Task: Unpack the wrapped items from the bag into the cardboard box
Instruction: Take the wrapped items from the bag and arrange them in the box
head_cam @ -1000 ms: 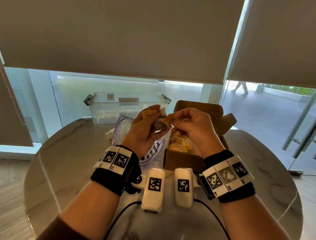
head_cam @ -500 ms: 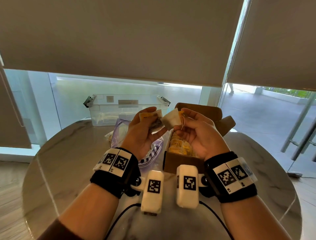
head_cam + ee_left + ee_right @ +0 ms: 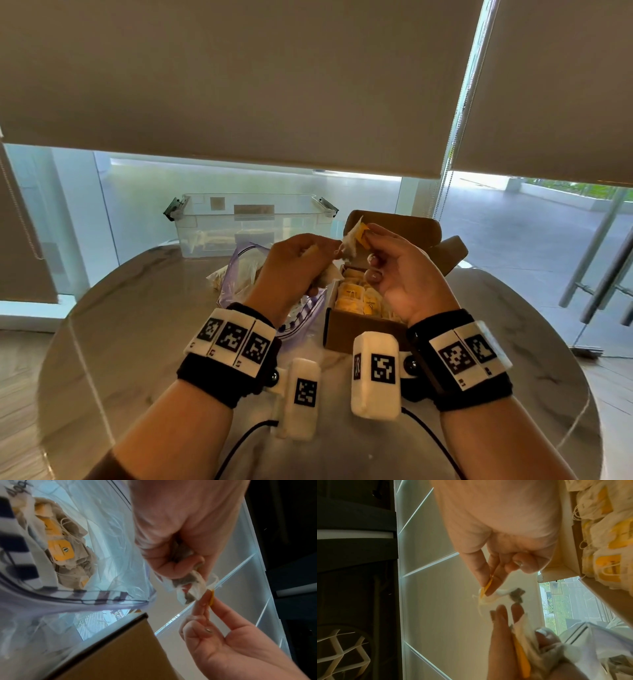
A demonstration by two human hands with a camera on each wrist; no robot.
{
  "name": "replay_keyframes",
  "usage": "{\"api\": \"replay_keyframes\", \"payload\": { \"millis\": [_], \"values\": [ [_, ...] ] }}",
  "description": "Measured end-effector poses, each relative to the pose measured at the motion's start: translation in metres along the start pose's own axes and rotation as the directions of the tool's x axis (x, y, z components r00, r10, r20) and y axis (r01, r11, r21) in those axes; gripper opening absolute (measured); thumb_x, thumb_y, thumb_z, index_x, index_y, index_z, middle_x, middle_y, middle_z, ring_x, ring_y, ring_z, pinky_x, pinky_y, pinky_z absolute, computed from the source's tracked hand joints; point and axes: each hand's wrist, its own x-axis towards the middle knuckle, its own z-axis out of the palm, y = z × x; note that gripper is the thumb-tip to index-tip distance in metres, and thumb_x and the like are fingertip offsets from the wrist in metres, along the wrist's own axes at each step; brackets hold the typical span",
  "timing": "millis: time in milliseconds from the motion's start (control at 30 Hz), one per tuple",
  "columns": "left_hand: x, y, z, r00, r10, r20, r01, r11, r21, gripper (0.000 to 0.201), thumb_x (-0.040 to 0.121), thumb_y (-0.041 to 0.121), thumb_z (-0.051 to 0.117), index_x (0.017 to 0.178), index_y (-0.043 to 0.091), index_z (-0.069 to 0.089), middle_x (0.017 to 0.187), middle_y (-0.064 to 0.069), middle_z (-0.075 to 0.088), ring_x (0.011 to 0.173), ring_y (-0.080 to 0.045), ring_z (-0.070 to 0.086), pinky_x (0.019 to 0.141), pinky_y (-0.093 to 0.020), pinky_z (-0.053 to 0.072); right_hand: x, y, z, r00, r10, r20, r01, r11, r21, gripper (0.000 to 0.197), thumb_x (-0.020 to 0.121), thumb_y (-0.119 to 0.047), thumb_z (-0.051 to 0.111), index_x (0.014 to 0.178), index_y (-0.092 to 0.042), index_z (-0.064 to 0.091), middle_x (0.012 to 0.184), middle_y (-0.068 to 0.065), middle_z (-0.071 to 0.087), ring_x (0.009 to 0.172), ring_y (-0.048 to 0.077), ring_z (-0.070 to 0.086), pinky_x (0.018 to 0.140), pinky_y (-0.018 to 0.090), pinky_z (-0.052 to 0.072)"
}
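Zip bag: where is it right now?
Head view: the zip bag lies open on the table, left of the cardboard box, under the left hand.

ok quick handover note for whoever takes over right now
Right hand: pinches the yellow tag of one tea bag, held up over the box.
Left hand: grips more tea bags, fingertips at the same one.
Bag: open on the table left of the box, tea bags still inside.
Done: box partly filled with tea bags.
Left: drop the held ones in the box, then empty the bag.
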Motion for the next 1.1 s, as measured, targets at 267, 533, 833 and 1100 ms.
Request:
{"api": "replay_keyframes", "payload": {
  "millis": [267,533,833,1100],
  "values": [
    [-0.004,0.005,0.005,0.999,0.042,0.008,-0.043,0.992,0.115,0.018,0.080,0.032,0.071,0.097,0.032,0.064,0.069,0.003,0.064,0.046,-0.001,0.053,0.041,-0.012,0.038,-0.001,0.003,0.004,1.000,-0.014,0.012,0.015,0.999,-0.029,0.023,0.082,0.000,0.061,0.097,-0.017,0.064,0.088,0.009,0.070,0.071,0.016,0.054,0.044,0.020,0.035],
    [0.000,0.006,-0.003,1.000,0.023,-0.008,-0.022,0.992,0.123,0.012,0.087,0.030,0.063,0.090,0.019,0.068,0.058,-0.002,0.060,0.046,-0.006,0.050,0.044,-0.017,0.038,-0.001,0.002,0.006,0.990,-0.125,0.071,0.140,0.946,-0.291,0.041,0.070,-0.008,0.074,0.106,-0.026,0.064,0.093,0.003,0.061,0.099,0.027,0.062,0.063,0.030,0.052],
    [-0.003,0.016,-0.008,0.984,0.035,0.172,-0.089,0.944,0.318,0.015,0.089,0.026,0.062,0.074,0.021,0.063,0.051,0.001,0.057,0.037,-0.001,0.047,0.040,-0.010,0.035,-0.013,-0.010,0.005,0.903,-0.255,0.346,0.430,0.528,-0.733,0.021,0.079,-0.012,0.071,0.099,-0.014,0.071,0.083,-0.014,0.064,0.069,-0.010,0.060,0.061,0.004,0.045],
    [-0.004,0.013,-0.005,0.985,-0.012,0.170,-0.051,0.932,0.360,0.005,0.086,0.024,0.066,0.081,0.023,0.065,0.051,0.002,0.059,0.038,-0.001,0.050,0.039,-0.010,0.037,-0.013,-0.010,0.005,0.957,-0.059,0.285,0.275,0.503,-0.819,0.016,0.084,0.002,0.063,0.092,-0.011,0.066,0.084,0.011,0.070,0.055,0.008,0.064,0.058,0.018,0.056]
  ]
}}
